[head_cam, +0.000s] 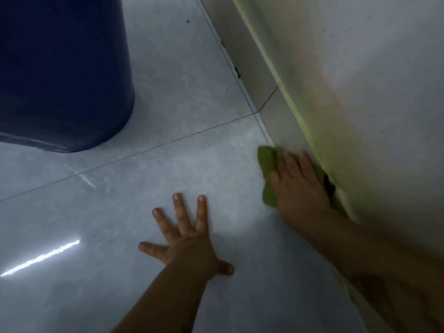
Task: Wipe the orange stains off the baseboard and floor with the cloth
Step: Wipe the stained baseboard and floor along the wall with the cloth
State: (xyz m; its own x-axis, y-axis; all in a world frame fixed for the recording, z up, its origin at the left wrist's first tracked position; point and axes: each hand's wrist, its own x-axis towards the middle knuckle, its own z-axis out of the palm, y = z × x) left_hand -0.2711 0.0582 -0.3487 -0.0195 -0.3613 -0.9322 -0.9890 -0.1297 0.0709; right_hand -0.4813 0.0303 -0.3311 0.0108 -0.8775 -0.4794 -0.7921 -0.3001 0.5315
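Note:
A green cloth [267,164] is pressed flat against the pale baseboard [283,121] where it meets the grey tiled floor [168,164]. My right hand [299,183] lies on the cloth with fingers spread and pointing away from me, holding it to the baseboard. My left hand [187,239] rests palm down on the floor tiles, fingers splayed, holding nothing. A faint orange-pink tint shows on the wall [336,97] above the baseboard. The part of the baseboard under the cloth is hidden. A dark gap [329,186] shows at the baseboard's top edge beside my right hand.
A large dark blue round container [62,68] stands on the floor at the upper left. Grout lines [168,140] cross the glossy tiles, and a light reflection [40,257] streaks the lower left. The wall fills the right side.

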